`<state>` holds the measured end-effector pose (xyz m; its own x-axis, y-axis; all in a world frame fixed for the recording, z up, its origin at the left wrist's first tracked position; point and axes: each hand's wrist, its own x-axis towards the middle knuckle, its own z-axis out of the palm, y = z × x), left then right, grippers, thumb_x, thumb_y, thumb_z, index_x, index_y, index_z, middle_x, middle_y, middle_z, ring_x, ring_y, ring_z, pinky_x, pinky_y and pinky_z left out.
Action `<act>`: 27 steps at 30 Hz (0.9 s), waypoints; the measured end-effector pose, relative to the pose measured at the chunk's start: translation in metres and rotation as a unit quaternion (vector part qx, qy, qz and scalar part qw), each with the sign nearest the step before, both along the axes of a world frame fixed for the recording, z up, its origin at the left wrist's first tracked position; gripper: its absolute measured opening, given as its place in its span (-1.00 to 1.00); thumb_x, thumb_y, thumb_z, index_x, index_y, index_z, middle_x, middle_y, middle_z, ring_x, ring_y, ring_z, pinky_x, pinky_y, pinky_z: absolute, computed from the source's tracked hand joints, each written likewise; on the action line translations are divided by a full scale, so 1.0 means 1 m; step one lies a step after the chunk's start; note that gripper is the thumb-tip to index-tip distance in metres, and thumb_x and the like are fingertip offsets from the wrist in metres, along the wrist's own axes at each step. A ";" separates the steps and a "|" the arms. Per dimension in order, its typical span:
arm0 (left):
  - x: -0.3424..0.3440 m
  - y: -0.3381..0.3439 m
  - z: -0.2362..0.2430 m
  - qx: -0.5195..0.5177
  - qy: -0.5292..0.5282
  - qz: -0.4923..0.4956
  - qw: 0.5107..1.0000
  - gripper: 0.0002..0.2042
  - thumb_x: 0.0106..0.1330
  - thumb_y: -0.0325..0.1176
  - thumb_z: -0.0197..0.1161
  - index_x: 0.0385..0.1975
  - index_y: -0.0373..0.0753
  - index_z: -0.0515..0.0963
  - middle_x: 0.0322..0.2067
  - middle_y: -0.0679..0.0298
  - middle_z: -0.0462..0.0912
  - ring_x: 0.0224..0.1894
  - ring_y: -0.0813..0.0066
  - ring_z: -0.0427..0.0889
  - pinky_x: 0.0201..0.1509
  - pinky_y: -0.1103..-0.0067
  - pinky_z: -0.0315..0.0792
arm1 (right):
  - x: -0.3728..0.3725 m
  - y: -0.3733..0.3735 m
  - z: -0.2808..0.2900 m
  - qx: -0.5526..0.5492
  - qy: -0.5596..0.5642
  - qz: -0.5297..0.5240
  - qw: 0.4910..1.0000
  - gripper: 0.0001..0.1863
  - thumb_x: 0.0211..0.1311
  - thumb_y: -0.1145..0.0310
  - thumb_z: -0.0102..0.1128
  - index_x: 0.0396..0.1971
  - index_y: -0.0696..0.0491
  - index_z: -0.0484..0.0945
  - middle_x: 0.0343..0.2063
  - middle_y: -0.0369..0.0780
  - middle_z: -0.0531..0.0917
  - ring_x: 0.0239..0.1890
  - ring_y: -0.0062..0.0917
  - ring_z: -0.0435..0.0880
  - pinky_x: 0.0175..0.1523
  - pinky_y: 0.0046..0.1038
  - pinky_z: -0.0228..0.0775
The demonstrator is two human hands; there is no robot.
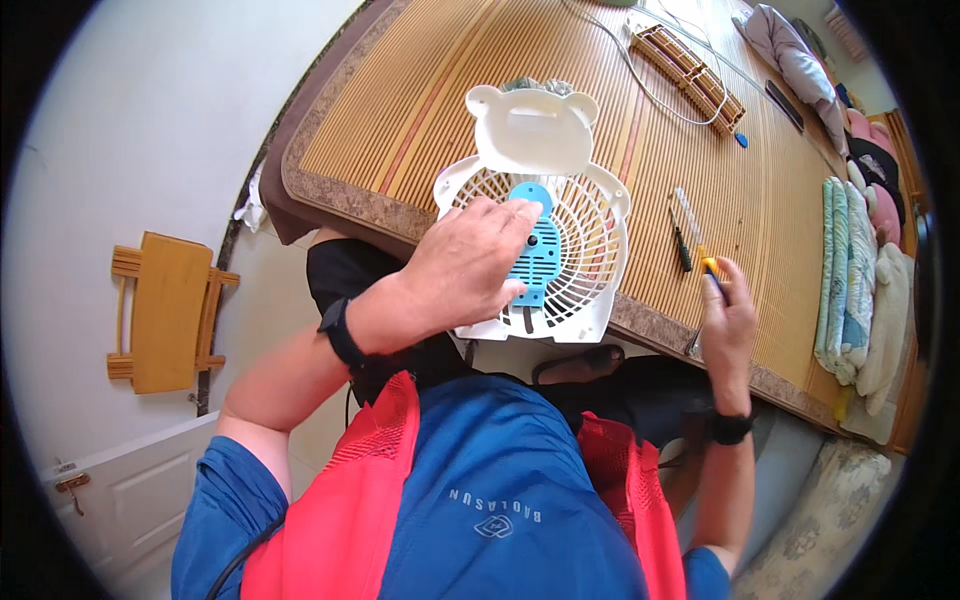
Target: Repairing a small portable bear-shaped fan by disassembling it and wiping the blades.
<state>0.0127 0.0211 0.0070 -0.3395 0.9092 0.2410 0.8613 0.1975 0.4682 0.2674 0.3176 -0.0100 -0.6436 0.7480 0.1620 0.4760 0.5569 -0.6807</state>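
A white bear-shaped fan grille (pixel 590 200) lies at the near edge of the mat-covered bed, its round-eared head end pointing away from me. Over its middle sits a light-blue slotted plastic plate (pixel 538 268) with a dark hub in it. My left hand (pixel 475 250) grips this plate, fingers at its far part and thumb at its near end. To the right, my right hand (pixel 728 315) is closed round a screwdriver (pixel 711 268) with a yellow and dark-blue handle; my fingers cover part of it. Just beyond lie a black-handled screwdriver (pixel 683 250) and a clear, slim rod (pixel 686 208).
A brown slatted wooden piece (pixel 690 75) and a white cable (pixel 640 85) lie farther off. Folded cloths (pixel 845 280) are stacked at the right. A black phone-like object (pixel 785 105) lies at the far right. On the left floor stands a wooden stool (pixel 172 312).
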 end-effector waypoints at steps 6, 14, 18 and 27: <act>-0.013 0.022 -0.010 -0.148 0.062 -0.044 0.986 -0.13 0.10 -0.51 0.52 0.51 -0.38 0.34 0.13 -0.07 0.67 0.21 -0.10 0.67 0.31 0.18 0.59 | -0.014 -0.021 -0.042 -0.076 -0.028 0.024 0.996 -0.61 0.59 0.34 0.34 0.29 0.13 0.63 -0.27 -0.10 0.81 -0.24 -0.42 0.82 -0.11 -0.32 0.63; -0.022 0.033 -0.018 -0.153 -0.009 -0.059 0.986 -0.17 0.04 -0.52 0.50 0.43 -0.45 0.37 0.25 -0.13 0.50 0.26 -0.17 0.59 0.33 0.19 0.57 | -0.017 -0.012 -0.062 -0.110 0.033 0.033 0.993 -0.63 0.58 0.34 0.36 0.24 0.19 0.66 -0.20 -0.10 0.83 -0.16 -0.41 0.83 -0.02 -0.34 0.65; -0.027 0.038 -0.009 -0.153 -0.072 -0.055 0.984 -0.21 0.03 -0.47 0.52 0.36 -0.47 0.40 0.21 -0.12 0.47 0.28 -0.16 0.57 0.36 0.23 0.55 | -0.017 -0.011 -0.060 -0.145 0.027 0.021 0.989 -0.64 0.59 0.34 0.36 0.24 0.19 0.66 -0.20 -0.16 0.82 -0.18 -0.51 0.79 -0.03 -0.41 0.63; -0.023 0.041 -0.006 -0.119 -0.044 -0.089 0.988 -0.26 0.10 -0.55 0.47 0.39 -0.46 0.43 0.24 -0.16 0.51 0.28 -0.21 0.59 0.36 0.18 0.56 | -0.027 -0.010 -0.068 -0.157 0.066 0.036 0.985 -0.64 0.59 0.38 0.32 0.22 0.26 0.66 -0.13 -0.21 0.80 -0.07 -0.56 0.74 0.08 -0.45 0.58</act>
<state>-0.0107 0.0617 0.0008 -0.1793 0.9837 -0.0107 0.8501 0.1604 0.5015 0.2405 0.3073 -0.0785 -0.6860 0.7274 0.0165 0.3382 0.3388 -0.8780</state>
